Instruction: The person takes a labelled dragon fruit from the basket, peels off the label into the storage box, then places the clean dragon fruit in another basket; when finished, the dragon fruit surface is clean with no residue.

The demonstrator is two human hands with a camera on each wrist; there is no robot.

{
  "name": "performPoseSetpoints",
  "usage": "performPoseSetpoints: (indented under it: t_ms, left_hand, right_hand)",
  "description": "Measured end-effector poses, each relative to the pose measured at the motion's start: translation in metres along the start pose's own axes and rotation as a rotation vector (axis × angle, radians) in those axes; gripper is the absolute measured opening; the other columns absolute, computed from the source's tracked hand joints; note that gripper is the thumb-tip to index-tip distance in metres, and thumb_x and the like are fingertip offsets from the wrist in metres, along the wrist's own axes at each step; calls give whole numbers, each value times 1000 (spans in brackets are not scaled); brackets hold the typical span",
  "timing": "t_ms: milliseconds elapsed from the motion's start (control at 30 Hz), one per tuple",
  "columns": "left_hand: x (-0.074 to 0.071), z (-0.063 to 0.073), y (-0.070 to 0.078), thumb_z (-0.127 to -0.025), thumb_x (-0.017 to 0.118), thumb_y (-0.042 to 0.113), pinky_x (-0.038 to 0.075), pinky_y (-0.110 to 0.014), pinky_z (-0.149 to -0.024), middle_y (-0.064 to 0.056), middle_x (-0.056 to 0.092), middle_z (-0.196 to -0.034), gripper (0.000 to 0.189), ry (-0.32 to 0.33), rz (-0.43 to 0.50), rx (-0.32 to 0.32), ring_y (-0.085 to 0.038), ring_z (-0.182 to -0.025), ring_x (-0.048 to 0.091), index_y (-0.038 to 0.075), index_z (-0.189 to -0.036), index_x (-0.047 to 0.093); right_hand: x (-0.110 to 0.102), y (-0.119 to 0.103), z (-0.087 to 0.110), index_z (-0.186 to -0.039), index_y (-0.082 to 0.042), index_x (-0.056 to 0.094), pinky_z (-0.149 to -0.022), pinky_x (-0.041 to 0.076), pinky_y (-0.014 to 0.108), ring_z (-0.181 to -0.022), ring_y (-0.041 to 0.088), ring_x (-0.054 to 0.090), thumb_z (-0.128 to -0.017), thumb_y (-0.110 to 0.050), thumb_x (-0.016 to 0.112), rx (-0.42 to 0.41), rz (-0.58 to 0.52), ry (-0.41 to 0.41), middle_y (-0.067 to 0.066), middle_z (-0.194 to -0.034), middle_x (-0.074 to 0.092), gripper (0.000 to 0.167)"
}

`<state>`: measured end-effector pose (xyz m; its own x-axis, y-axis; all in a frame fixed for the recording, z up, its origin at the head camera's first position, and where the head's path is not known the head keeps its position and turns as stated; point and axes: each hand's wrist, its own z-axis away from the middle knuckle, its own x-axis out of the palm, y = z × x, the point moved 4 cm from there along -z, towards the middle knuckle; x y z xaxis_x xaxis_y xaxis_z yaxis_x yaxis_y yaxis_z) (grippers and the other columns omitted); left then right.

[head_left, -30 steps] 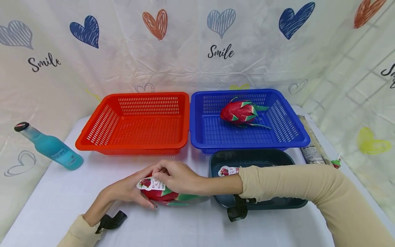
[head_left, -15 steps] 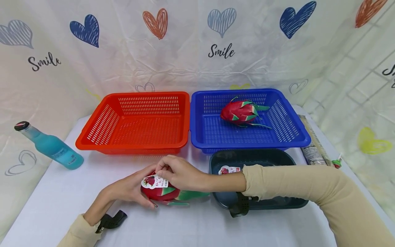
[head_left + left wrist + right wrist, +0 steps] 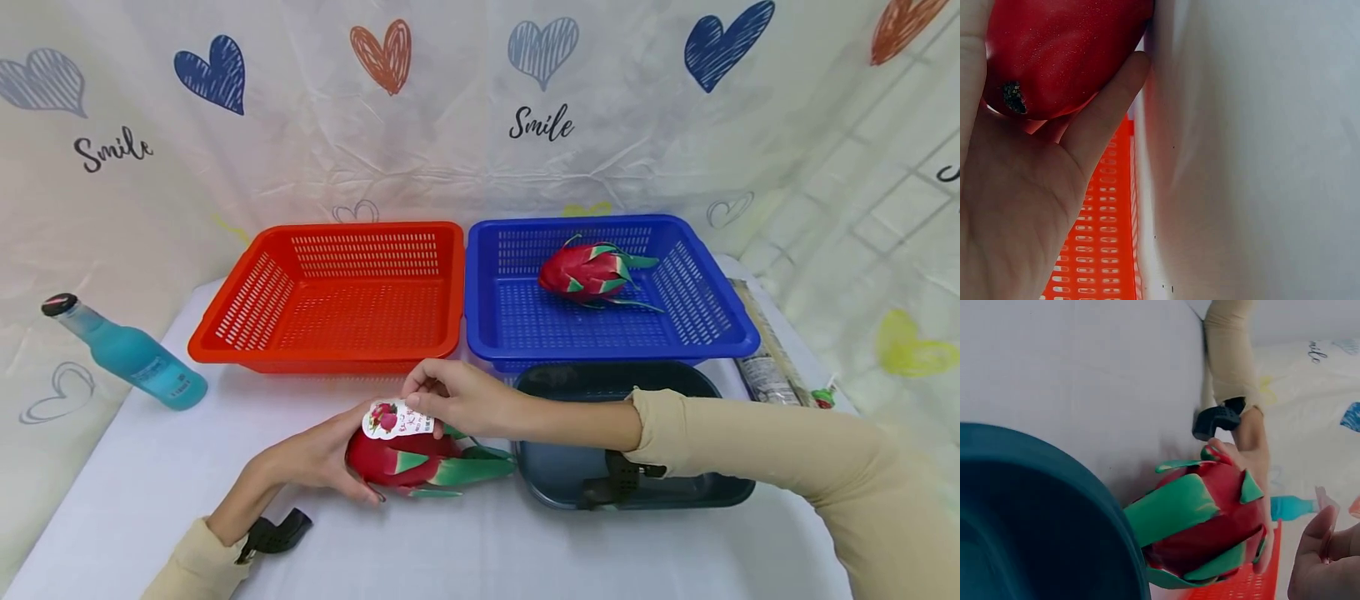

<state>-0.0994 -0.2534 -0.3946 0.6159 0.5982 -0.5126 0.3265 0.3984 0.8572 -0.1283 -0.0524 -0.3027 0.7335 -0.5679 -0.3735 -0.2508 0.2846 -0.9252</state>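
A red dragon fruit (image 3: 382, 462) with green scales lies on the white table, its leafy end toward the dark tray. My left hand (image 3: 318, 458) grips its blunt end, thumb on the near side and fingers on the far side; the left wrist view shows the fruit's red skin (image 3: 1066, 56) between them. Just above the fruit, my right hand (image 3: 468, 404) pinches a white label (image 3: 382, 419) printed with dragon fruit pictures. In the right wrist view this label (image 3: 1326, 503) stands up from thumb and finger, apart from the fruit.
A red basket (image 3: 330, 356) and a blue basket (image 3: 607, 352) stand side by side behind; the blue one holds another dragon fruit (image 3: 577, 271). My right forearm crosses over a dark tray (image 3: 555, 467). A blue bottle (image 3: 142, 358) stands left, a flat packet (image 3: 765, 375) lies right.
The right hand has moved up and right with the label, showing more of the dragon fruit. The left hand stays put. Another label in the dark tray has become hidden behind the right forearm.
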Motion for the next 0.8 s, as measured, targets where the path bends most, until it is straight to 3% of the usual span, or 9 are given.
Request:
performPoseSetpoints:
  t_ms: [133, 367, 567, 800]
  left_hand:
    - [0, 0, 1, -70, 87, 27, 53, -28, -96, 1, 44, -141, 99, 2, 0, 12, -8, -128, 44, 28, -149, 27]
    - [0, -1, 2, -69, 88, 31, 53, -29, -96, 2, 44, -142, 102, 17, -42, 20, -11, -129, 43, 28, -150, 26]
    - [1, -1, 2, -68, 88, 33, 55, -27, -91, 2, 39, -146, 106, 15, -60, -39, -21, -133, 39, 24, -152, 23]
    - [0, -1, 3, -69, 87, 32, 55, -27, -91, 1, 39, -147, 107, 16, -82, -12, -15, -133, 38, 15, -153, 22]
  right_hand:
    - [-4, -2, 6, -107, -1, 58, -64, 56, 28, -61, 7, 55, -97, -9, 56, -40, 33, -23, 7, -82, 57, 13]
    - [-16, 0, 21, -109, -4, 60, -61, 48, 18, -68, 11, 53, -96, -12, 59, -29, 40, -9, 5, -81, 56, 16]
    - [-33, 15, 41, -108, -4, 59, -58, 47, 19, -70, 16, 53, -94, -13, 63, 27, -5, 5, 5, -83, 56, 17]
    - [-56, 44, 61, -106, -5, 63, -57, 46, 19, -73, 17, 53, -92, -23, 66, 158, 14, 94, 4, -84, 57, 22]
